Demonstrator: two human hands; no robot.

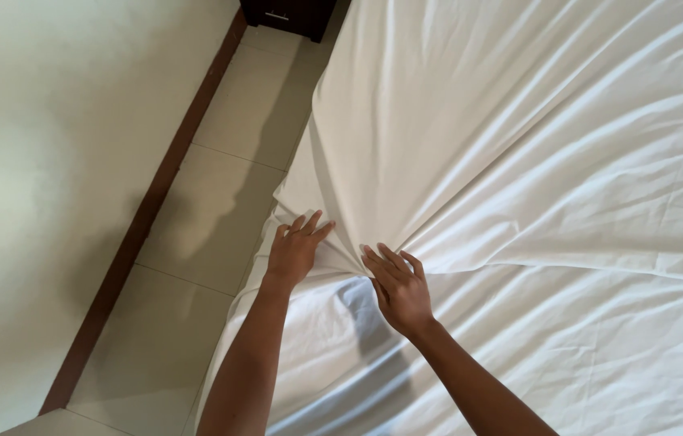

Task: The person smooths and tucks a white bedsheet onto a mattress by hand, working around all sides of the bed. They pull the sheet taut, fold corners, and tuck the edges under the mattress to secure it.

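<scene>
One view only: the head camera, worn by the person, looks steeply down from above standing height. It faces along the left edge of the bed [535,161], close enough that both forearms enter from the bottom of the frame. The tiled floor [212,218] and the wall [42,161] fill the left side; a dark cabinet [289,14] marks the top edge.
</scene>
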